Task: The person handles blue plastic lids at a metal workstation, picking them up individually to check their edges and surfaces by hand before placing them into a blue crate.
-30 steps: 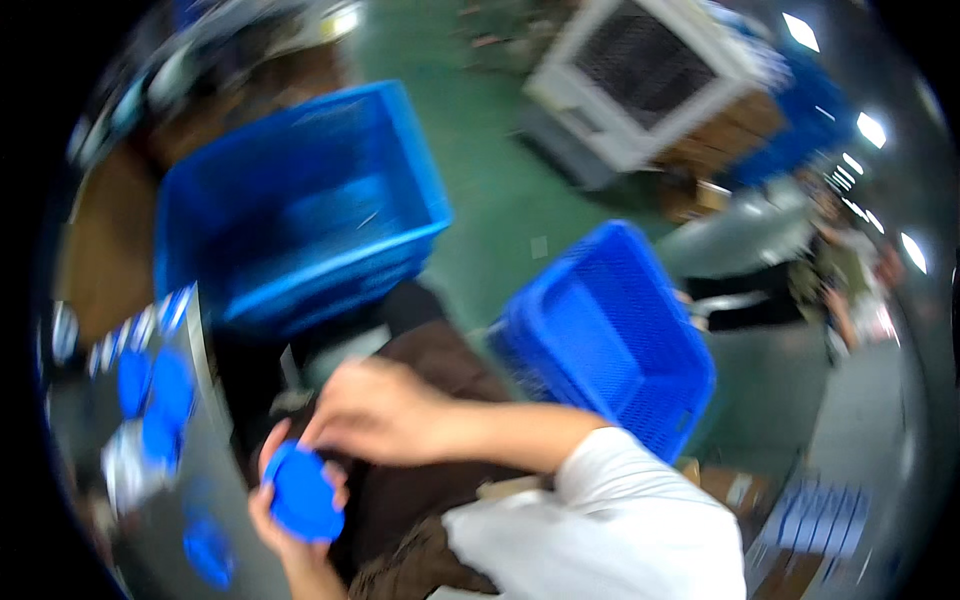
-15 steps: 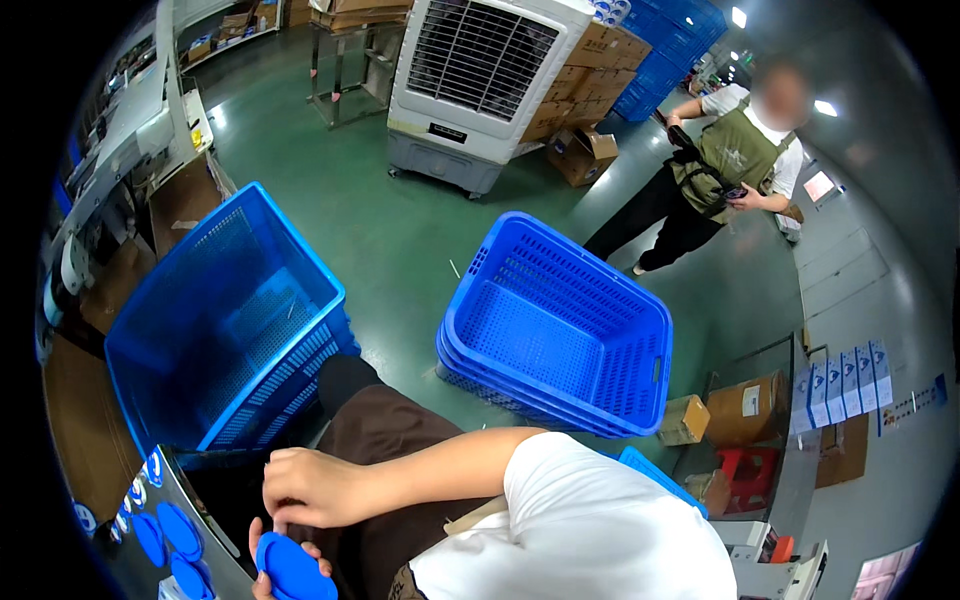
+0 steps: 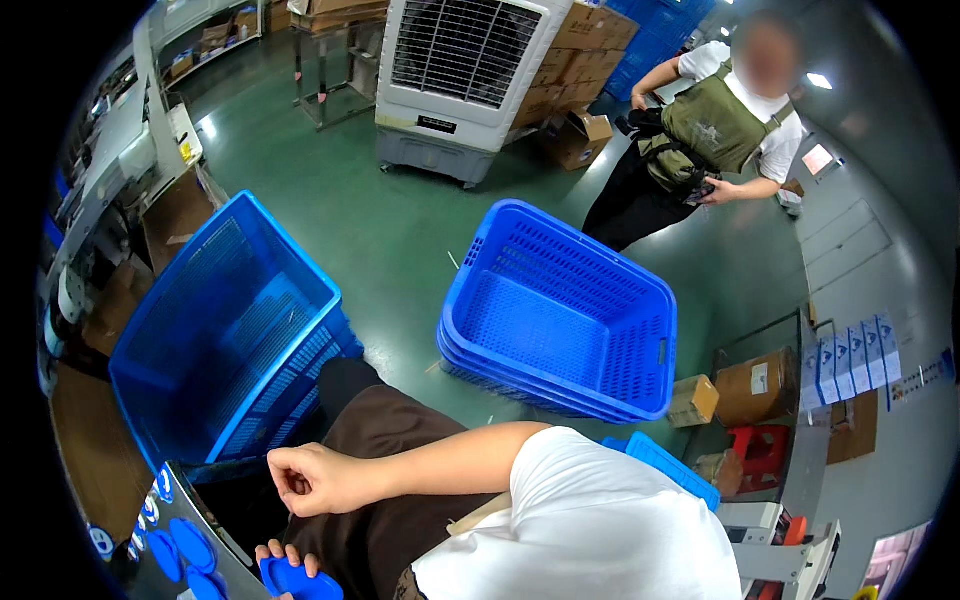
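My left hand [image 3: 285, 555] grips a flat, round blue plastic lid [image 3: 305, 582] at the bottom edge of the view, its fingers over the rim. Part of that hand is cut off by the frame. Just above it, apart from the lid, my right hand [image 3: 318, 481] is curled closed with the fingertips drawn in; whether anything small is pinched there is hidden. Beside my hands, to the left, several similar blue lids [image 3: 192, 545] lie on a dark work surface [image 3: 225, 548], along with small round blue-and-white pieces [image 3: 150, 512].
A deep blue crate [image 3: 230, 330] stands ahead on the left. Stacked blue baskets [image 3: 560, 310] are on the green floor to its right. Farther off are an air cooler [image 3: 460, 60], cartons [image 3: 578, 140] and a standing person [image 3: 715, 120]. A red stool [image 3: 758, 455] is at right.
My right hand has lifted off the lid and its fingers have curled in. The left hand with the lid has dropped slightly. The view has shifted a little, and the standing person appears nearer.
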Demonstrator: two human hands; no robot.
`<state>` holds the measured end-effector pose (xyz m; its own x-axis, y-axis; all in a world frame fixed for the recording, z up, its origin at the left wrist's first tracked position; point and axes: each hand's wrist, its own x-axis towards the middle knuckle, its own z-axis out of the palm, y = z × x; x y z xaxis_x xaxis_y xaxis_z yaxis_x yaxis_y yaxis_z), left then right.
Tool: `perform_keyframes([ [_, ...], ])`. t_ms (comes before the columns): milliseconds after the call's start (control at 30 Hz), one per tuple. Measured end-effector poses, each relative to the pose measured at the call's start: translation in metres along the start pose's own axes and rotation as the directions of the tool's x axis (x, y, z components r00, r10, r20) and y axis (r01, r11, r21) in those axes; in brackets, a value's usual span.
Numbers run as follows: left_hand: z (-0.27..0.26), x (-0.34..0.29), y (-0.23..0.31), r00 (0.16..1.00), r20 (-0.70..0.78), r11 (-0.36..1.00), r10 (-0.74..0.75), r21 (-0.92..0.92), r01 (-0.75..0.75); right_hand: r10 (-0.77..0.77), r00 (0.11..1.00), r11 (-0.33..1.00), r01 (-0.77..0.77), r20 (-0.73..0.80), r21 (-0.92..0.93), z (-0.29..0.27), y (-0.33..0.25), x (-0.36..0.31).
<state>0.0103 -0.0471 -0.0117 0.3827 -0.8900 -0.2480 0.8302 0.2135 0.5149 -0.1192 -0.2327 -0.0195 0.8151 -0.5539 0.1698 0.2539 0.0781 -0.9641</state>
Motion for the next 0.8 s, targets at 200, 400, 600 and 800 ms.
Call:
perform_keyframes([
  [200, -0.020, 0.001, -0.004, 0.993, 0.012, 0.987, 0.115, 0.109, -0.115, 0.037, 0.999, 0.999, -0.037, 0.002, -0.026, 0.008, 0.009, 0.002],
  [400, 0.001, 0.001, -0.010, 0.999, -0.042, 0.999, 0.025, 0.040, -0.023, 0.024, 1.000, 0.999, -0.023, 0.003, -0.039, 0.007, 0.011, 0.002],
  [600, -0.017, 0.006, -0.015, 0.999, 0.013, 0.997, -0.045, 0.061, 0.044, 0.099, 0.979, 0.991, -0.082, 0.179, -0.102, 0.014, -0.005, -0.007],
  [800, -0.025, 0.009, -0.015, 1.000, -0.002, 0.992, -0.008, 0.126, 0.009, -0.155, 0.905, 0.839, 0.332, 0.396, -0.431, 0.043, 0.031, -0.019],
])
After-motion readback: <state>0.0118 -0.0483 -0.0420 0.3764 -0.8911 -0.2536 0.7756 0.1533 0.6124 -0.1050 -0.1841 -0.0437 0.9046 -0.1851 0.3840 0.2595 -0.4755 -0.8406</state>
